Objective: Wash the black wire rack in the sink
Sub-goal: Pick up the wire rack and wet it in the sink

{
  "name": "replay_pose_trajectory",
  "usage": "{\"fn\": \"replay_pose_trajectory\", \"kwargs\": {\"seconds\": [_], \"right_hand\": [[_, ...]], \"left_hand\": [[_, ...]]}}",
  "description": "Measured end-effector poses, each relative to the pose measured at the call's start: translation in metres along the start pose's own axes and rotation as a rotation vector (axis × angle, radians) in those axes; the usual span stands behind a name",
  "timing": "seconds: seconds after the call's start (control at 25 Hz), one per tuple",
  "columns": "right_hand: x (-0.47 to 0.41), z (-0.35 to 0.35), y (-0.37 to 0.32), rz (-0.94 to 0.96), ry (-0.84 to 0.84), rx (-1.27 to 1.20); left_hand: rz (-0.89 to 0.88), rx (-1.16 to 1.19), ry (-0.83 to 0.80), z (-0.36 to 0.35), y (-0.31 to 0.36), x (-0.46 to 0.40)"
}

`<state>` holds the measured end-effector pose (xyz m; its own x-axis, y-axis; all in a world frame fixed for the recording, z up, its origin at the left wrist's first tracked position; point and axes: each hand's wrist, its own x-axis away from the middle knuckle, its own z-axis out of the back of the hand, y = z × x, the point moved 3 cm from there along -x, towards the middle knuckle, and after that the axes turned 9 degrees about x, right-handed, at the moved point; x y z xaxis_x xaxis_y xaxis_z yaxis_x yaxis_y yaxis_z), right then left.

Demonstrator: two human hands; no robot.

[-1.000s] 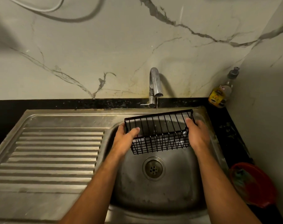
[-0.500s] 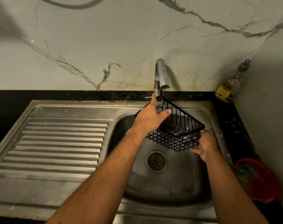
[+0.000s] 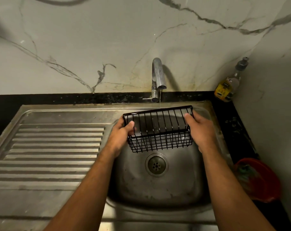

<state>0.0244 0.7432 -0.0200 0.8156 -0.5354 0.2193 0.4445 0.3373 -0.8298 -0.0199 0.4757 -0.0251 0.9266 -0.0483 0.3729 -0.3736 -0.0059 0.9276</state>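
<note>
- Reaching from the near edge of the steel sink (image 3: 158, 207), a person's two forearms stretch over the basin, whose drain (image 3: 156, 165) sits bare below the work.
- Gripping the ends of the black wire rack (image 3: 158, 130), the left hand (image 3: 119, 139) has its thumb hooked inside the end wires and its fingers wrapped behind; the right hand (image 3: 201, 130) clasps the opposite end, thumb over the rim and fingers curled round the outside.
- Held clear of the basin floor, the rack hangs above the drain with its open side tipped toward the camera.
- Falling from the tap (image 3: 158, 77), a thin stream of water (image 3: 160, 99) meets the rack's far rim near its right end.
- Judging from that narrow flow, the rinse would go best by sliding and turning the rack slowly so each wire passes under the stream, both grips kept firm on wet metal.
- Standing on the counter in the far right corner, a soap bottle (image 3: 229, 84) is untouched.
</note>
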Motion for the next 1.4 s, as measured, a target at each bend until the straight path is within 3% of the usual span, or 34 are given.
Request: {"fn": "replay_pose_trajectory", "kwargs": {"seconds": [0.12, 0.28, 0.48, 0.6, 0.84, 0.96, 1.12, 1.24, 1.4], "right_hand": [[0.001, -0.009, -0.011, 0.129, -0.127, 0.118], [0.003, -0.018, -0.035, 0.289, -0.304, 0.101], [-0.006, -0.036, -0.091, 0.451, -0.263, 0.376], [-0.018, -0.039, -0.109, 0.430, -0.232, 0.536], [-0.047, -0.006, -0.071, 0.038, -0.255, 0.163], [-0.044, 0.000, -0.038, -0.126, -0.490, 0.133], [-0.025, 0.000, -0.026, -0.072, -0.760, -0.072], [-0.017, -0.009, -0.033, 0.009, -0.674, -0.087], [-0.019, -0.012, -0.044, 0.109, -0.601, -0.048]], "left_hand": [[0.082, 0.095, 0.060, 0.020, -0.015, -0.001], [0.241, 0.210, 0.107, 0.040, -0.034, -0.004], [0.437, 0.255, 0.150, 0.043, -0.052, -0.004], [0.458, 0.258, 0.135, 0.038, -0.058, -0.003], [0.317, 0.332, -0.010, 0.046, -0.035, -0.007], [0.226, 0.248, 0.042, 0.047, -0.027, -0.014], [0.188, 0.249, 0.197, 0.045, -0.027, -0.026], [0.168, 0.288, 0.279, 0.044, -0.024, -0.029], [0.229, 0.299, 0.245, 0.050, -0.034, -0.028]]}}
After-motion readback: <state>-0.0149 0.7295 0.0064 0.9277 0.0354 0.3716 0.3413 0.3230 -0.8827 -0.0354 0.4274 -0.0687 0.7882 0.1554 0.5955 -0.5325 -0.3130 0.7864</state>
